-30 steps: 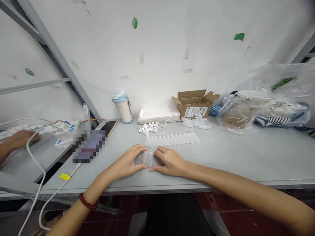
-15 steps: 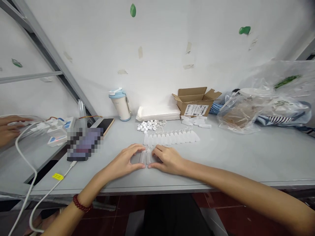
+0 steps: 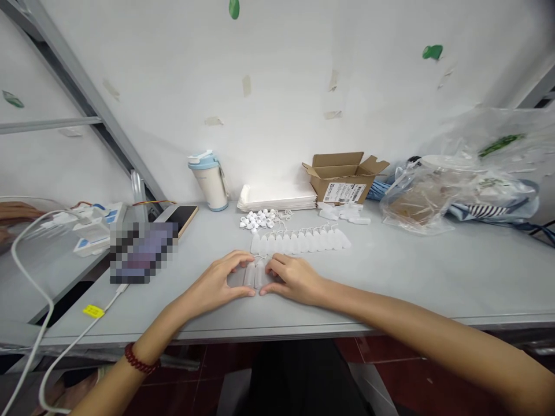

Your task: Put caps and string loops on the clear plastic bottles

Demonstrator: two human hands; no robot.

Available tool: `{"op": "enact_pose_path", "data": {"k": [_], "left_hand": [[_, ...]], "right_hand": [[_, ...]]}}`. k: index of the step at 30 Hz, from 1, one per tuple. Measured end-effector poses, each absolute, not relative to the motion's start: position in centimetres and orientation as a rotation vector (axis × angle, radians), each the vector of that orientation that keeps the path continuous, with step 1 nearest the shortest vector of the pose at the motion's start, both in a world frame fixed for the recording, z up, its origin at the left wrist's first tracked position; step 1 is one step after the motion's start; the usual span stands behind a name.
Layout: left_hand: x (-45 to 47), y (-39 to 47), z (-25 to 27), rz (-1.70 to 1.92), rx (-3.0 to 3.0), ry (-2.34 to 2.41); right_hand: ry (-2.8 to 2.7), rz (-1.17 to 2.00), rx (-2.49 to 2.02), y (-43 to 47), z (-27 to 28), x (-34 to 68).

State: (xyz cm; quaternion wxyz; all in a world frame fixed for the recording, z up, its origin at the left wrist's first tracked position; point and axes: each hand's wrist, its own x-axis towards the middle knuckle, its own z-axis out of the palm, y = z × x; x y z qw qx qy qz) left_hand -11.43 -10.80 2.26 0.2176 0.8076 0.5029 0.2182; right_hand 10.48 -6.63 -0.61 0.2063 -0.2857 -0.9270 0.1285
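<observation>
Close together near the table's front edge, my left hand (image 3: 222, 278) and my right hand (image 3: 295, 279) curl around a few small translucent bottle-shaped pieces (image 3: 259, 276). Thumb and fingers of each hand press at the ends of these pieces, which lie side by side with thin white strings at their tops. Parts of the pieces are hidden by my right fingers. Just beyond my hands, a neat row of similar translucent pieces (image 3: 299, 241) lies flat, strings pointing away from me. Behind that row's left end sits a pile of small white caps (image 3: 256, 220).
White flat stack (image 3: 277, 197), open cardboard box (image 3: 340, 179) and loose white pieces (image 3: 347, 213) stand at the back. A cup (image 3: 208, 180) is left of them. Phones (image 3: 147, 251) and a cable (image 3: 82, 332) lie left; plastic bags (image 3: 420, 199) right. Another person's hand (image 3: 17, 214) shows far left.
The whole view has shifted slightly. My hands keep nearly the same hold on the translucent pieces. The other person's hand at far left has moved partly out of view.
</observation>
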Motion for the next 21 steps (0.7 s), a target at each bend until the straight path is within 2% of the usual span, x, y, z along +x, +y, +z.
{"op": "enact_pose_path", "data": {"k": [7,12,16,21], "left_hand": [[-11.4,-10.9,2.4,0.596,2.24,1.424],[-10.2,-9.9,3.4,0.793,2.318,1.495],[-7.9,-6.1,4.4,0.86,2.347,1.55],[-5.5,0.9,4.6,0.644,2.485,1.651]], "right_hand": [[-2.584,0.345,-0.805,-6.7,-0.5,10.5],[-2.476,0.373,-0.645,-6.2,-0.4,11.0],[-2.341,0.159,-0.586,-4.2,0.6,12.6],[-2.127,-0.026,-0.858,0.3,1.9,16.4]]}}
